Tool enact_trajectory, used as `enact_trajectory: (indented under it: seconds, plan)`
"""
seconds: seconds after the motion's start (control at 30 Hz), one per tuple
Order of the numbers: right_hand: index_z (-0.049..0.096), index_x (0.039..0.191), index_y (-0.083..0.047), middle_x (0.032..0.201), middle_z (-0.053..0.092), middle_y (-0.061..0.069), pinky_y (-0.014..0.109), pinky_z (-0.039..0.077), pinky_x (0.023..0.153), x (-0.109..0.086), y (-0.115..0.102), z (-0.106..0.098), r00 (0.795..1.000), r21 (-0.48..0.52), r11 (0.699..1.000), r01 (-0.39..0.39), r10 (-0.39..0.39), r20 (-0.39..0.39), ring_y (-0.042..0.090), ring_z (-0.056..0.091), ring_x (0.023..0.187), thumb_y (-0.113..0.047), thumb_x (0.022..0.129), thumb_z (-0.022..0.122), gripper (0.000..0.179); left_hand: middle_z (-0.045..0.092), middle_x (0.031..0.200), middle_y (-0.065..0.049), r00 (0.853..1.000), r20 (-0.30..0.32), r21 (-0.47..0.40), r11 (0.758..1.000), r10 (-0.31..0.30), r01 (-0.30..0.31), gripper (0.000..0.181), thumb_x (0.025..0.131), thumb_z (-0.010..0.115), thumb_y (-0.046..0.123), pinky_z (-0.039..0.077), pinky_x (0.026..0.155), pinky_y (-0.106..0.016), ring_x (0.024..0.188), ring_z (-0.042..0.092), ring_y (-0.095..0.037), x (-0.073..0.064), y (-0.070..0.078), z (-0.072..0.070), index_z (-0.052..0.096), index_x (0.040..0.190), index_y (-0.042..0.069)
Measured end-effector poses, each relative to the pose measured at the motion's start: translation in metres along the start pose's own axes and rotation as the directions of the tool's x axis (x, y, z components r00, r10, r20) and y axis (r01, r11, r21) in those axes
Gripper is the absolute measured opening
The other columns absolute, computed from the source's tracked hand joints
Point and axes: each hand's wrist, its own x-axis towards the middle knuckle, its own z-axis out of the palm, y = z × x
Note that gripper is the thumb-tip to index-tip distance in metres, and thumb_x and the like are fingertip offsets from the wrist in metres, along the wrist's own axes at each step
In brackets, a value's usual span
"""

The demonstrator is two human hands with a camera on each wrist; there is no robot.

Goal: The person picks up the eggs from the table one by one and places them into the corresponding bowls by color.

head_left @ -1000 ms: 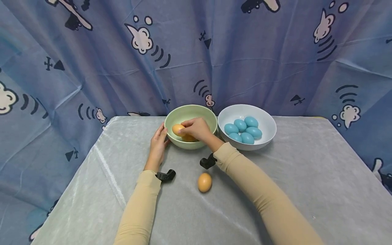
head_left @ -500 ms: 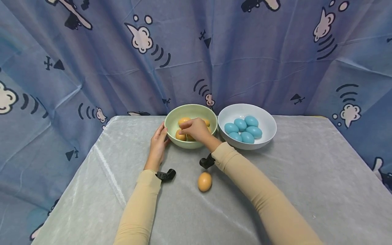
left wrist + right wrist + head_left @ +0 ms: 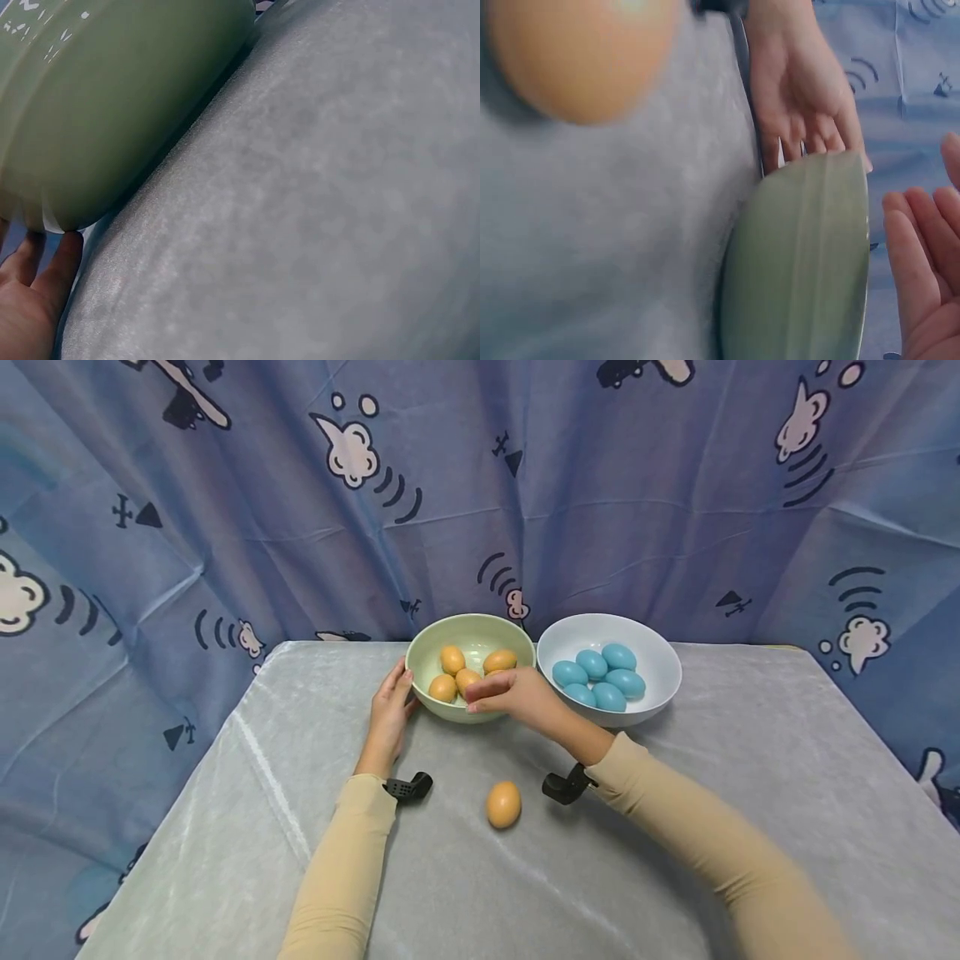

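My left hand (image 3: 388, 714) rests against the left side of the green bowl (image 3: 467, 628), its fingers along the outer wall and its thumb at the rim. The left wrist view shows its fingertips touching the bowl low down. Inside lie several orange eggs (image 3: 452, 659). My right hand (image 3: 525, 700) hovers over the bowl's front right rim, fingers loosely extended and holding nothing; in the right wrist view its palm (image 3: 934, 300) shows bare. A single orange egg (image 3: 503, 804) lies on the grey tabletop, in front of the bowl and between my forearms.
Right beside the green bowl stands a white bowl (image 3: 660, 670) with several blue eggs (image 3: 626, 683) in it. Both bowls are near the back of the grey-covered table (image 3: 750, 760). A blue patterned curtain (image 3: 450, 485) hangs behind.
My right hand has let go of an orange egg inside the green bowl, then drawn back right and toward me, uncovering the eggs there. My left hand stays at the bowl.
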Motion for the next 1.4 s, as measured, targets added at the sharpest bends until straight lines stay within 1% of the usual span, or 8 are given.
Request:
enact_trajectory:
  seconds: [0.2,0.4,0.47,0.6,0.7,0.83,1.07,1.4]
  plan:
    - [0.077,0.111,-0.01,0.106,0.078,0.003,0.026,0.057,0.089,-0.034,0.005,-0.009,0.995,-0.018,1.0,-0.014,0.016,0.1,0.01,0.072,0.1,-0.023,0.081,0.083,0.033,0.033,0.162,0.004,1.0,-0.002,0.006,1.0,-0.007,0.007,0.054,0.105,0.051,0.035,0.036,0.119,-0.041,0.147,0.035,-0.016,0.001,0.001,0.001,0.036,0.155,0.022]
    - [0.077,0.112,-0.012,0.109,0.077,0.001,0.027,0.056,0.09,-0.05,0.014,-0.015,0.987,-0.037,0.999,-0.04,0.045,0.154,0.008,0.072,0.099,-0.023,0.082,0.082,0.032,0.031,0.163,0.005,1.0,0.007,0.024,1.0,-0.019,0.019,0.055,0.105,0.05,0.037,0.036,0.119,-0.041,0.148,0.033,-0.014,-0.002,0.002,0.002,0.035,0.156,0.023]
    - [0.077,0.112,-0.013,0.11,0.077,0.001,0.028,0.056,0.09,-0.053,0.018,-0.017,0.984,-0.037,0.998,-0.054,0.059,0.168,0.01,0.072,0.101,-0.024,0.082,0.083,0.033,0.031,0.163,0.005,1.0,0.009,0.026,0.999,-0.021,0.021,0.056,0.105,0.05,0.038,0.035,0.12,-0.042,0.149,0.032,-0.014,-0.003,0.002,0.002,0.034,0.156,0.023]
    - [0.076,0.113,-0.009,0.114,0.076,0.005,0.03,0.056,0.094,-0.058,0.027,-0.019,0.976,0.007,0.998,-0.066,0.063,0.209,0.018,0.071,0.109,-0.019,0.081,0.083,0.035,0.031,0.163,0.004,1.0,0.004,0.02,1.0,-0.021,0.021,0.056,0.104,0.05,0.039,0.035,0.119,-0.042,0.149,0.032,-0.015,-0.003,0.002,0.003,0.035,0.156,0.022]
    - [0.075,0.114,-0.005,0.115,0.075,0.009,0.031,0.056,0.096,-0.061,0.035,-0.019,0.97,0.04,0.998,-0.056,0.045,0.24,0.022,0.069,0.113,-0.015,0.08,0.083,0.036,0.032,0.163,0.003,1.0,-0.007,0.013,1.0,-0.016,0.016,0.056,0.104,0.051,0.037,0.036,0.119,-0.042,0.148,0.033,-0.016,-0.003,0.003,0.003,0.036,0.156,0.021]
    - [0.075,0.113,-0.003,0.115,0.075,0.01,0.031,0.056,0.096,-0.064,0.044,-0.018,0.963,0.033,0.999,-0.038,0.027,0.269,0.022,0.069,0.113,-0.015,0.079,0.084,0.037,0.033,0.162,0.003,1.0,-0.015,0.011,1.0,-0.018,0.018,0.056,0.104,0.052,0.037,0.036,0.119,-0.042,0.148,0.034,-0.016,-0.002,0.003,0.004,0.036,0.155,0.021]
    - [0.073,0.114,0.002,0.116,0.073,0.016,0.032,0.056,0.096,-0.068,0.056,-0.015,0.945,0.04,0.999,-0.005,-0.008,0.326,0.03,0.068,0.114,-0.012,0.079,0.083,0.039,0.034,0.162,0.004,0.999,-0.021,0.013,1.0,-0.027,0.027,0.055,0.104,0.051,0.036,0.036,0.119,-0.041,0.148,0.034,-0.014,-0.002,0.002,0.004,0.037,0.155,0.022]
    - [0.07,0.12,0.003,0.125,0.068,0.019,0.032,0.055,0.099,-0.069,0.065,-0.013,0.923,0.109,0.993,-0.055,0.009,0.386,0.025,0.067,0.116,-0.011,0.078,0.084,0.047,0.033,0.162,0.005,0.999,-0.021,0.013,0.999,-0.029,0.029,0.054,0.105,0.051,0.036,0.035,0.119,-0.041,0.148,0.034,-0.014,-0.002,0.002,0.004,0.037,0.155,0.023]
